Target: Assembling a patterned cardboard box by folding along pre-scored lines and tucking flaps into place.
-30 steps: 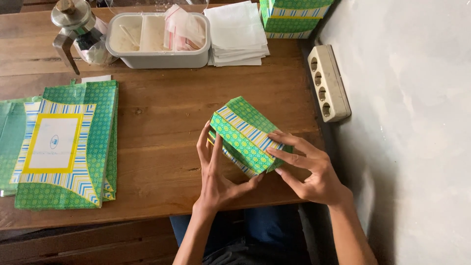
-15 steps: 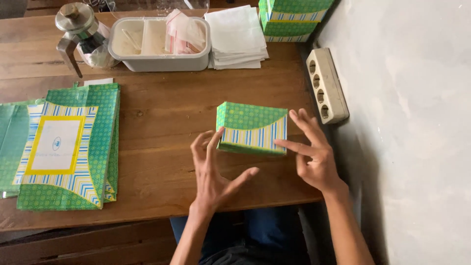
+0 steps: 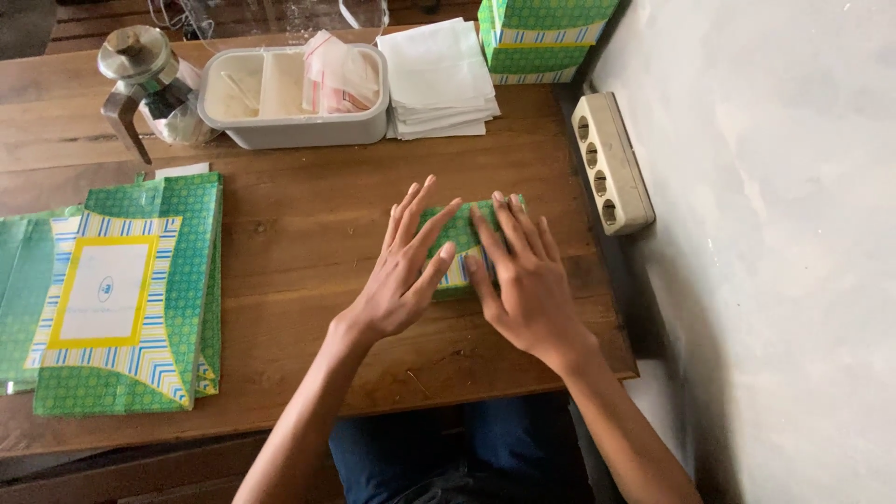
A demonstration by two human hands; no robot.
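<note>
Green patterned cardboard box [image 3: 459, 245], lifted and tilted a second ago, lay pressed under flat left hand [image 3: 403, 271] and right hand [image 3: 523, 280], fingers spread.

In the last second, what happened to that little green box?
The green patterned box went from tilted in both hands to flat on the wooden table. The left hand and right hand now press on its top. The flat cartons stayed put.
</note>
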